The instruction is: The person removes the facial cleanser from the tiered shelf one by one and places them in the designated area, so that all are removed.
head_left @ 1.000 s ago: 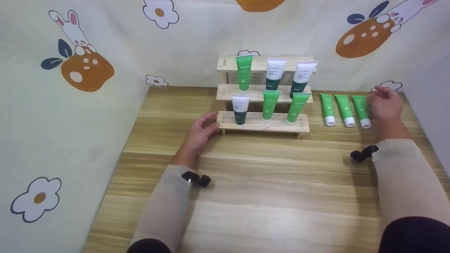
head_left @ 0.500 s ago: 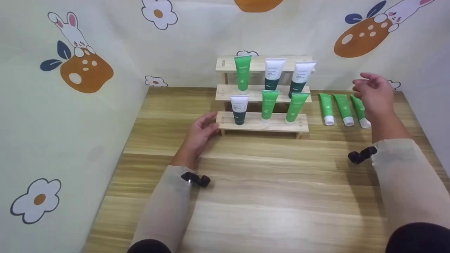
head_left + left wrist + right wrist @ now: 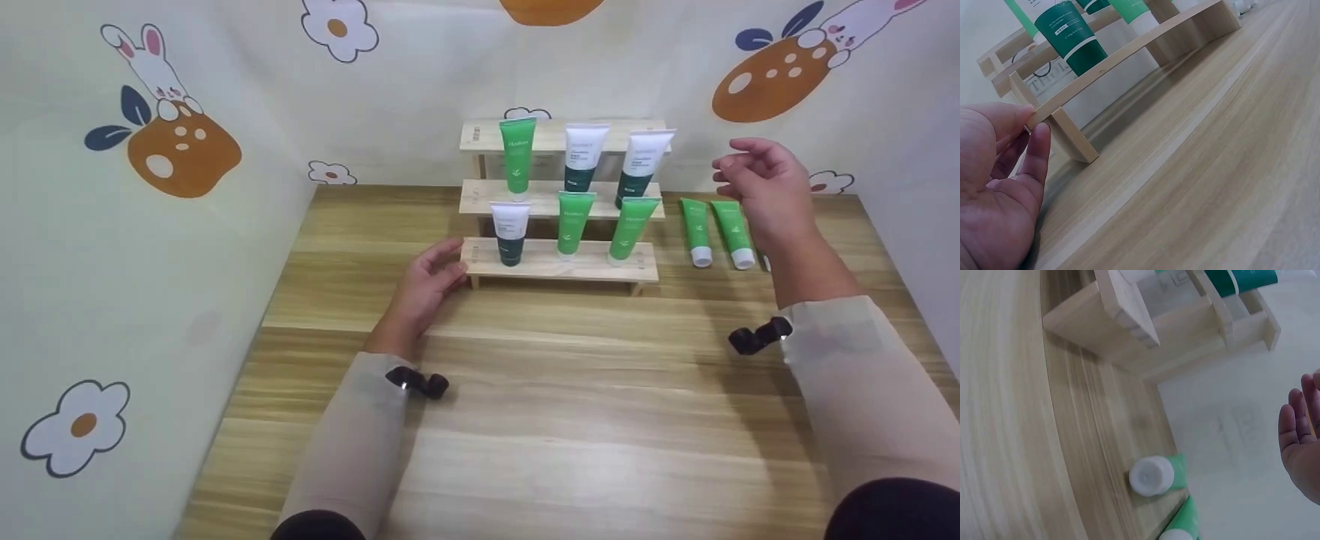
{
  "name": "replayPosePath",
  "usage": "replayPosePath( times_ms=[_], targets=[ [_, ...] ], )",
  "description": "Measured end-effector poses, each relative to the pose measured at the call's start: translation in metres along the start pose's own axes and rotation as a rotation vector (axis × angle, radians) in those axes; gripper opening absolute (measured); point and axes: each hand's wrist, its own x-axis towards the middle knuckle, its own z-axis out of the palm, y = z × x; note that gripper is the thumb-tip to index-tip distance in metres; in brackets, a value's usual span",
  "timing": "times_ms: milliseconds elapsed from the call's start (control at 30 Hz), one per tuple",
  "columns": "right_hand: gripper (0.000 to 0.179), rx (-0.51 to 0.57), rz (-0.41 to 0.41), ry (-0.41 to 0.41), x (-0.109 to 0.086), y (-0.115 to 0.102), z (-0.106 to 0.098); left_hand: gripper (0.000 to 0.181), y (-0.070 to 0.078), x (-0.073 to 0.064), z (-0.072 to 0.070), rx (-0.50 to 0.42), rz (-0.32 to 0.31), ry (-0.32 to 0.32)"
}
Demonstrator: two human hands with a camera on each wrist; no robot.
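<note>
My left hand [image 3: 427,289] pinches the left end of the lowest board of a three-tier wooden rack [image 3: 536,265]; in the left wrist view the thumb lies on top, fingers below. On that board stand a white-and-dark-green squeeze tube [image 3: 511,232] and two green tubes [image 3: 575,225]. The middle board bears another green tube [image 3: 517,156] and two white-and-dark-green tubes [image 3: 586,157]. Right of the rack, my right hand [image 3: 776,195] hovers with loosely bent fingers, holding nothing. Green tubes [image 3: 697,232] lie flat below it, one mostly hidden by the wrist.
The rack stands at the back of a wood-grain table [image 3: 570,397], close to a patterned cloth wall [image 3: 420,90]. More of that cloth bounds the left side, and a pale wall [image 3: 919,225] the right. The top board [image 3: 551,135] rises behind the standing tubes.
My right hand has risen from beside the rightmost lying tube and moved left and away toward the rack, now covering most of that tube. The left hand stays on the rack.
</note>
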Motion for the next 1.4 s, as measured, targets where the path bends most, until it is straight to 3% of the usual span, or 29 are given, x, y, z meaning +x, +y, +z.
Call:
replayPosePath(
  times_ms=[233, 500, 1067, 1400],
  targets=[
    [0.046, -0.011, -0.072, -0.060, -0.010, -0.002, 0.022, 0.051, -0.001, 0.000, -0.001, 0.000, 0.008, 0.004],
    [0.047, -0.056, -0.098, -0.113, -0.016, -0.005, 0.044, 0.050, -0.003, 0.000, -0.002, 0.008, 0.023, 0.005],
    [0.046, -0.035, -0.145, -0.107, -0.022, -0.025, 0.069, 0.050, -0.001, 0.000, -0.002, 0.040, 0.033, -0.003],
    [0.043, -0.059, -0.193, -0.136, -0.020, -0.023, 0.075, 0.051, -0.001, 0.001, -0.001, 0.006, 0.020, -0.004]
  ],
)
